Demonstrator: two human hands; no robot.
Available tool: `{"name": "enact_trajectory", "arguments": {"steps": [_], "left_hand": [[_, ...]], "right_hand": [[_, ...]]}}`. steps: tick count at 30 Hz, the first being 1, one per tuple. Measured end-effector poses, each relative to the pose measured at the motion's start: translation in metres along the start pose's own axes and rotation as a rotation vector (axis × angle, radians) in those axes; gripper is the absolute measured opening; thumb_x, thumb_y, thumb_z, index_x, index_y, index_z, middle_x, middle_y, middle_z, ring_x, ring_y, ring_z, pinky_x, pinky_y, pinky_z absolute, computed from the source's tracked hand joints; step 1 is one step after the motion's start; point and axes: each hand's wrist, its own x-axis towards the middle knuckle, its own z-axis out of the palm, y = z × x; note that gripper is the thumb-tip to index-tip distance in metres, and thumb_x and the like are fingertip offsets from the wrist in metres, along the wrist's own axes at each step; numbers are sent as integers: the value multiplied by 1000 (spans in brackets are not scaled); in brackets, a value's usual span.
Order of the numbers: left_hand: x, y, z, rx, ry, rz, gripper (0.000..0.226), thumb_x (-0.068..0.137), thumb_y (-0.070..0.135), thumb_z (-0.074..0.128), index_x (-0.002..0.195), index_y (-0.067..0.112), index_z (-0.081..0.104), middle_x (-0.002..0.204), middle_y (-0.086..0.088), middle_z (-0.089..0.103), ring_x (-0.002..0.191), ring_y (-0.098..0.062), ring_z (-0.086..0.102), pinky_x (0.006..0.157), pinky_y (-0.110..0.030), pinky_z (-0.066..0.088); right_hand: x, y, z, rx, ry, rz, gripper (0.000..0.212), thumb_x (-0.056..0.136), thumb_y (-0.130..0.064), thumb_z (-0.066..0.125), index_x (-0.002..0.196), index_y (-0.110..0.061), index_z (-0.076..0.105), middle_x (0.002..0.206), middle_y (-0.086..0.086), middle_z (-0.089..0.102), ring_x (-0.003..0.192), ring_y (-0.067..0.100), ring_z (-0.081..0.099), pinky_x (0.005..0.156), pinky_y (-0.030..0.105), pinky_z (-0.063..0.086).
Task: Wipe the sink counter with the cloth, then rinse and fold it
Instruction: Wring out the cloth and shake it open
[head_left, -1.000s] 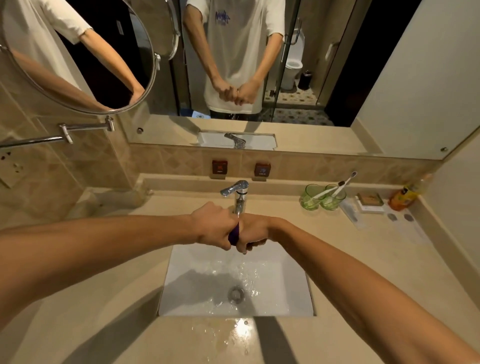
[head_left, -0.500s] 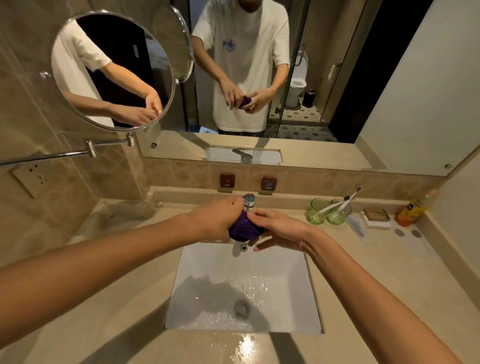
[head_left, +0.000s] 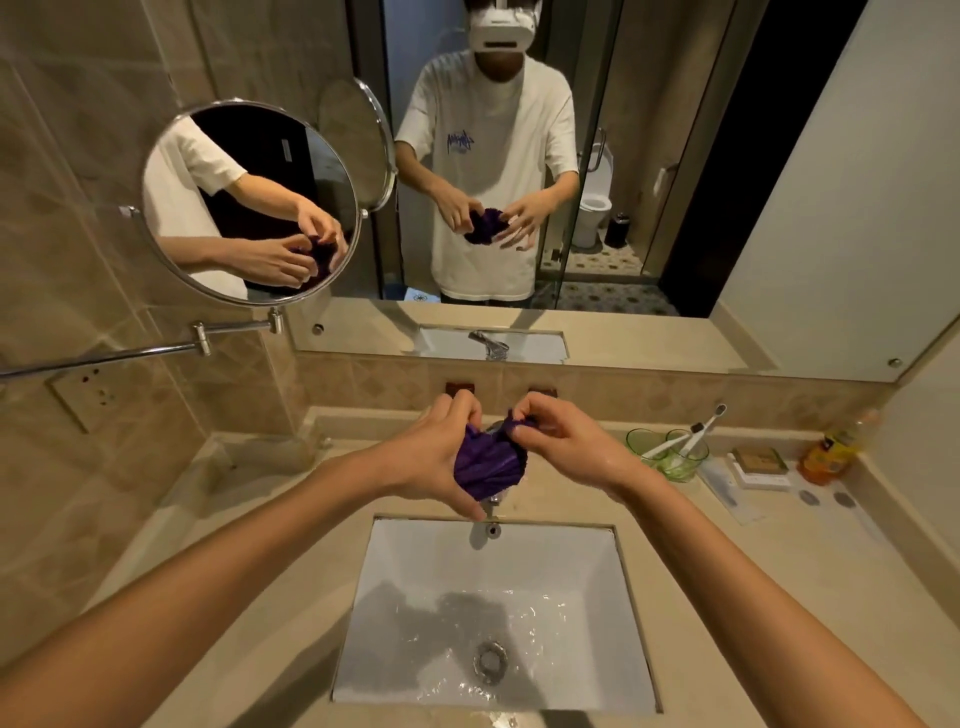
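Both hands hold the wet purple cloth (head_left: 488, 465) up above the sink.

The cloth is bunched in a ball between the hands, over the faucet (head_left: 493, 500) and the back edge of the white sink (head_left: 613, 613). The left hand (head_left: 436, 452) wraps its curled fingers round the big lump. The right hand (head_left: 563, 441) pinches one top corner (a small tip sticks up). That corner points up and right, so pulling it sideways would likely open the cloth for folding. Green cups (head_left: 670, 454) stand well apart.

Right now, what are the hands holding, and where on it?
Both hold the purple cloth above the sink. The left hand grips the bunched lower part; the right hand pinches an upper edge.
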Motion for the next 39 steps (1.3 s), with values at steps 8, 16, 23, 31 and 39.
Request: {"name": "enact_trajectory", "arguments": {"steps": [8,16,23,31,39], "left_hand": [[4,10,-14,-191,242,-14,23,93,42,67,103,21,63,102,-1,55,103,-20,55,87,-29,49],[15,28,-37,-510,488,49,14,96,23,60,84,18,66,82,-6,67,80,-22,66,75,-42,53],[15,17,-85,-293,670,86,20,101,25,58,82,22,65,76,4,66,77,-15,59,76,-37,44],[-10,20,-129,-51,429,275,19,90,48,69,83,30,72,81,15,72,83,-4,66,73,-20,45],[-20,8,-157,81,151,221,30,69,31,91,90,23,70,83,6,71,78,-8,66,72,-31,52]], "right_hand": [[9,-41,-10,-152,294,-264,15,105,-25,52,91,-24,47,78,-9,56,69,3,50,65,28,41],[20,-73,-36,-160,429,-460,10,98,-25,67,93,-19,60,78,-1,65,74,12,62,63,26,48],[16,-59,-64,-383,541,-453,11,96,-37,68,94,-26,63,71,-9,61,63,6,55,60,21,43],[-10,-83,-100,-260,74,-258,53,61,-70,82,85,-24,73,62,4,62,56,26,51,55,38,38],[-37,-113,-116,-280,-7,-233,24,91,-36,65,99,-13,63,90,1,70,86,18,69,70,29,59]]}}
